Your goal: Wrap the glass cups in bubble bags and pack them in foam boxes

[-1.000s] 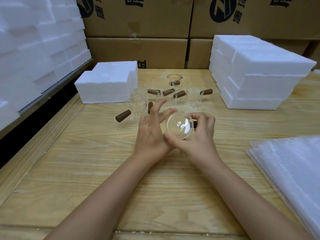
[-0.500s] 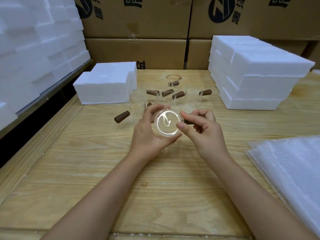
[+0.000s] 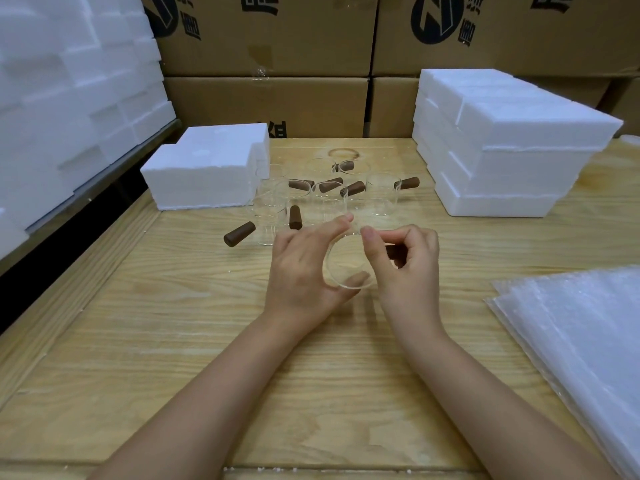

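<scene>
The glass cup (image 3: 349, 263) is held above the middle of the table (image 3: 166, 323), tipped on its side so that its round opening faces the camera. The left hand (image 3: 299, 268) grips it from the left: the fingers (image 3: 341, 224) curl over the top of the rim and the thumb shows through the glass underneath. The right hand (image 3: 407, 268) meets it from the right, with its thumb tip laid against the upper rim, close to the left fingertips. The other right fingers are curled in tightly. A dark patch sits inside that curl, and I cannot tell whether it is the cup's handle.

Just behind the hands stand the other cups (image 3: 382, 194), a loose cluster of clear glasses with brown handles (image 3: 239, 233) pointing in different directions. A low block of foam boxes (image 3: 204, 174) sits just left of them on the table. A taller stack of foam boxes is at the right, well apart from the cluster. A pile of bubble bags (image 3: 585, 344) lies flat at the table's right edge, near the right forearm. More white foam is piled high along the left side. Printed cardboard boxes (image 3: 266, 43) form the wall behind the table.
</scene>
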Tool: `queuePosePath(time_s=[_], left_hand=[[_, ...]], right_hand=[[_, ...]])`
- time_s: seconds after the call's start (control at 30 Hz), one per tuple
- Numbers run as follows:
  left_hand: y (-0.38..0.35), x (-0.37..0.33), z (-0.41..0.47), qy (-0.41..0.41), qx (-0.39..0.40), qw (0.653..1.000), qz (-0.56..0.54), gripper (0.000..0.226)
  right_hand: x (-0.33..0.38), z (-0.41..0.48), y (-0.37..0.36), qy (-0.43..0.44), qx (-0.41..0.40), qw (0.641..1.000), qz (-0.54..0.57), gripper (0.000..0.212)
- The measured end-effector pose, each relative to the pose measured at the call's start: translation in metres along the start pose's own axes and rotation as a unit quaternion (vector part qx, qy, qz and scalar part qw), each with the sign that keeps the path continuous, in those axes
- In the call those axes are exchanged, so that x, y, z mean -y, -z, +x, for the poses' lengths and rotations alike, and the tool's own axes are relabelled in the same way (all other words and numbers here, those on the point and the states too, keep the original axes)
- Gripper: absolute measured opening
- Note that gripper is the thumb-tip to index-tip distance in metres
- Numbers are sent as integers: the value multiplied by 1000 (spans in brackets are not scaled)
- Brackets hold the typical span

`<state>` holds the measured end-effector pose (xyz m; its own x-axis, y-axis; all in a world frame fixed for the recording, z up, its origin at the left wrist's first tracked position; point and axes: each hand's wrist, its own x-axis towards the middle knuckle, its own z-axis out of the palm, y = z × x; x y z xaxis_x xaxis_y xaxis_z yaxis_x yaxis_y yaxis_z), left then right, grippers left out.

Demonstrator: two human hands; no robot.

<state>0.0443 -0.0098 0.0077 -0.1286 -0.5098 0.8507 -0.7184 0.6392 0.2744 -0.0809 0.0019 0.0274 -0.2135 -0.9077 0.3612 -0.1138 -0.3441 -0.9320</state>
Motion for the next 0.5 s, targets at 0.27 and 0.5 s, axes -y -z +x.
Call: queuePosePath(time_s=[0.27, 0.5], left_hand=[[2, -9, 2, 47, -2, 999, -3, 53], [4, -13, 3, 79, 17, 997, -8, 55]], right_hand=[[-9, -2, -6, 71, 14, 984, -160, 67], [-10, -3, -7, 104, -8, 977, -186, 66]])
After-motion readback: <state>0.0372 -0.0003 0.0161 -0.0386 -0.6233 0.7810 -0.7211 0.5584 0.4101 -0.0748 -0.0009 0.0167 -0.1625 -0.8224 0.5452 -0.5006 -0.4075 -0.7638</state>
